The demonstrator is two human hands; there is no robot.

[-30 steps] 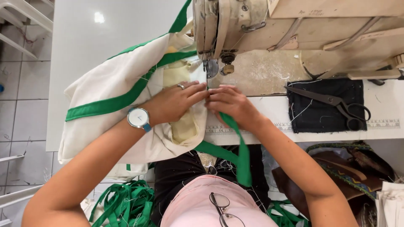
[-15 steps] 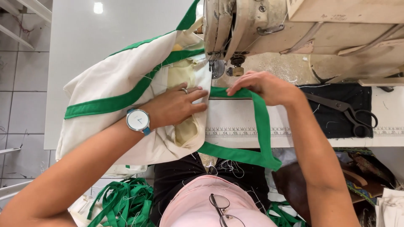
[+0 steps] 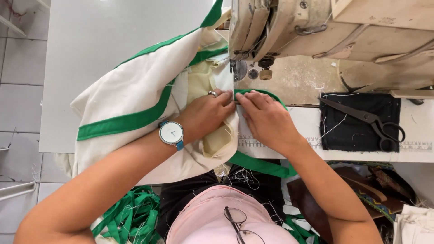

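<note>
Setting: a pale grey counter (image 3: 113, 54) over a tiled floor, with an old cream sewing machine (image 3: 316, 31) mounted at its right end.
Bag: a cream cloth bag (image 3: 131, 99) with green trim bands lies bunched on the counter to the left of the machine, its near side hanging over the front edge towards the person's lap.
Bag edge: one seamed edge is drawn flat up to the needle area (image 3: 239, 68), seemingly so that the seam can feed straight under the foot.
Strap: a green strap (image 3: 262, 165) loops from under the right hand, down over the counter's edge and back; its upper end lies against the bag's edge.
Left hand: the left hand (image 3: 205, 113) lies flat, fingers spread and pressing the cloth down beside the seam; it grasps nothing, it pins. A ring and a round white-faced watch (image 3: 171, 133) are worn on it.
Right hand: the right hand (image 3: 266, 117) lies palm down, fingertips touching the left hand's and holding the strap end against the cloth; not closed around anything.
Why so held: both hands press flat near the needle, which I judge keeps the two layers aligned.
Nearby: black scissors (image 3: 366, 119) rest on a dark cloth pad (image 3: 357, 135), well apart to the right. A heap of green straps (image 3: 131, 217) lies below the counter.
</note>
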